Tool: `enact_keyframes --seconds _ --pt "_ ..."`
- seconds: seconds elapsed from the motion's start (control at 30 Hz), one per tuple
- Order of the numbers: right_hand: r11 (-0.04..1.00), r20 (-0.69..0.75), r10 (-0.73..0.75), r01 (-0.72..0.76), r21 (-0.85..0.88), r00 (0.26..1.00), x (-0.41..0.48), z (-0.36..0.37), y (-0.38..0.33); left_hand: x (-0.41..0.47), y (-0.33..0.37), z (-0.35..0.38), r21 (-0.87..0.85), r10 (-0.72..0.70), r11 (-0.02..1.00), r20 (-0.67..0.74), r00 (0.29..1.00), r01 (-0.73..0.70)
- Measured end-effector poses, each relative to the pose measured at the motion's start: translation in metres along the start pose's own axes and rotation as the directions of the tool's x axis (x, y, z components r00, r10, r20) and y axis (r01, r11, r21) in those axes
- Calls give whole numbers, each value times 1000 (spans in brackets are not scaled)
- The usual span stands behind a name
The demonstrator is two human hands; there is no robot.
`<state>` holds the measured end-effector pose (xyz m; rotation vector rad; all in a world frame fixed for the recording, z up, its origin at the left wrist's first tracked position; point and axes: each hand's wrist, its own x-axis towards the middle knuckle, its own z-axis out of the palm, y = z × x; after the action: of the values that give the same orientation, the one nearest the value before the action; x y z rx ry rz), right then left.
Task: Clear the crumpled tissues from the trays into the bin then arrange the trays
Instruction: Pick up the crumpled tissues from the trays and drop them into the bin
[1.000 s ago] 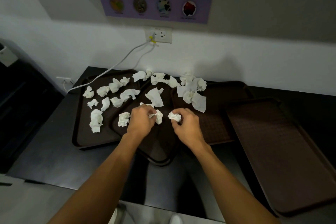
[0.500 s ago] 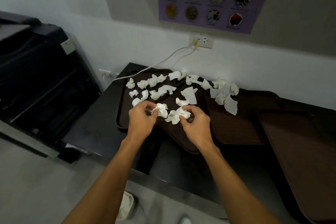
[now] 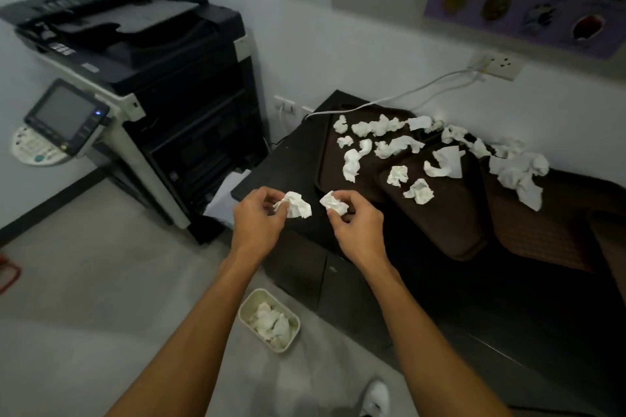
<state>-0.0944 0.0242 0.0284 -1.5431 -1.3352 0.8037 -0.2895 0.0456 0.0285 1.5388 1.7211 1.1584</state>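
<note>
Pinching 1 crumpled tissue (image 3: 295, 205) in left hand (image 3: 259, 218), fingers curled round it. Same on right hand (image 3: 355, 228): gripping a 2nd tissue (image 3: 334, 202) at the fingertips. Holding both in the air off the near-left corner of the surface (image 3: 288, 162), above and well apart from the bin (image 3: 243, 316) on the floor. Already some white wads (image 3: 271, 323) in the bin.

Handling, by judgement: near weightless, soft, springy, nothing to break, little slip risk. Needs only a light pinch anywhere on the wad. Better to take a thick fold than a loose flap, else likely to unfurl or tear. Could squash several into 1 fist to cut trips. Likely to drift if dropped from height, so lower toward the bin mouth before letting go. Small opening, easy to miss.

Left to clear: many wads across at least 3 overlapping brown trays. Scattered over the left tray (image 3: 327, 159), 3 on the middle tray (image 3: 440, 223), a clump (image 3: 518, 173) at the back of the right tray (image 3: 542, 237).

Trays, by judgement: stiff, flat, probably light. Take by the raised rims with both hands once bare. Watch the middle tray: tilted over its neighbours, seemingly overhanging the surface edge, could tip if bumped. White cable (image 3: 389, 100) along the back of the left tray; cannot tell if touching.
</note>
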Motion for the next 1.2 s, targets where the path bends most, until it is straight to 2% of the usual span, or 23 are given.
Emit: enact_keyframes --seconds 0.23,0.4,0.57,0.73,1.0,1.2 --pt "999 113 37 -35 -19 993 -27 58 -10 -22 -48 -49 2 -99 995 -85 991 100" --pt "997 203 67 -60 -42 977 -30 82 1 -35 -75 -58 -12 -194 981 -107 975 194" --pt "991 308 118 -94 -92 944 -31 108 30 -48 -120 -52 44 -324 943 -122 938 331" --pt "988 364 109 -60 -145 925 -37 139 80 -66 -171 -34 68 -460 878 -152 875 474" --pt "966 452 219 -129 -222 865 -40 205 192 -84 -274 5 110 -543 817 -182 820 566" --pt "947 482 228 -77 -311 846 -36 260 287 -85 -365 39 73 -616 769 -185 766 636"
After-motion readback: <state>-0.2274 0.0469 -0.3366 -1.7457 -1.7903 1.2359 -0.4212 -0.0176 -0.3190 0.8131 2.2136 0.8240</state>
